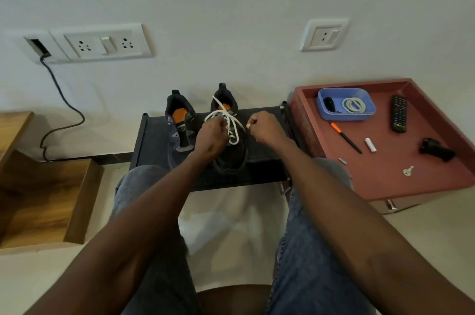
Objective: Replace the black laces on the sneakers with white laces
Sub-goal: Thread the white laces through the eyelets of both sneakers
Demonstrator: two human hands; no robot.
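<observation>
The white lace [232, 124] is threaded up the right sneaker [230, 145], which stands beside the unlaced left sneaker [180, 129] on the dark surface [262, 142] — the left hand [210, 134] pinches one strand, the right hand [262, 128] closes its grip on the other end — and a blue tray [345, 105] nearby holds another coiled lace [354, 105]

Your left hand [211, 134] hides the right sneaker's [229, 150] lower eyelets; the fingers' hold on the lace [232, 124] can't be made out.
</observation>
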